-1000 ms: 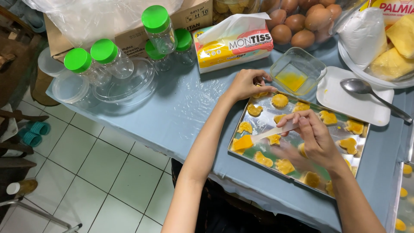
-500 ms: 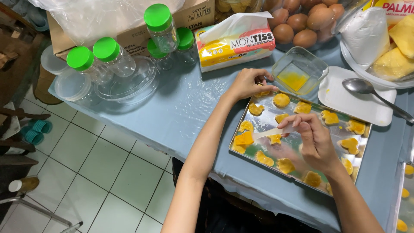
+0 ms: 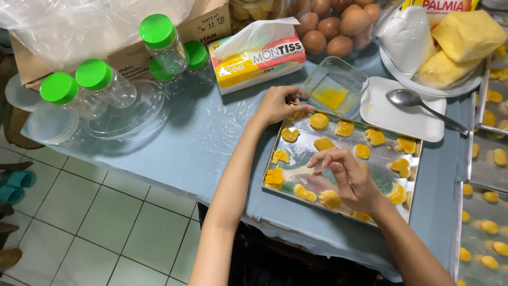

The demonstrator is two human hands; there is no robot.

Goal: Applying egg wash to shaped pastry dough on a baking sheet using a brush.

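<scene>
Nearest, the right hand (image 3: 352,177) hovers over the front half of a shiny metal baking tray (image 3: 296,153), its fingers pinched together on the pale handle of a small pastry brush (image 3: 288,173). That brush lies almost level, its orange bristles pointing to the tray's front left corner, just beside a yellow cookie (image 3: 280,156). More of the yellow pieces sit spread across the tray in loose rows, none stacked.

Further along, the left hand (image 3: 278,103) rests at the tray's far left corner, fingers curled down onto the rim and a cookie there; I cannot tell whether it grips anything. The tray itself lies on a desk (image 3: 201,143) covered in light blue plastic sheeting.

Just beyond the tray stands a small clear square dish (image 3: 336,85) with yellow liquid in it, and right of that a white plate (image 3: 407,116) bearing a metal spoon (image 3: 418,106). Left of the dish sits a tissue pack (image 3: 256,55). At the far edge are brown eggs (image 3: 333,26) and clear jars with green lids (image 3: 159,39).
</scene>
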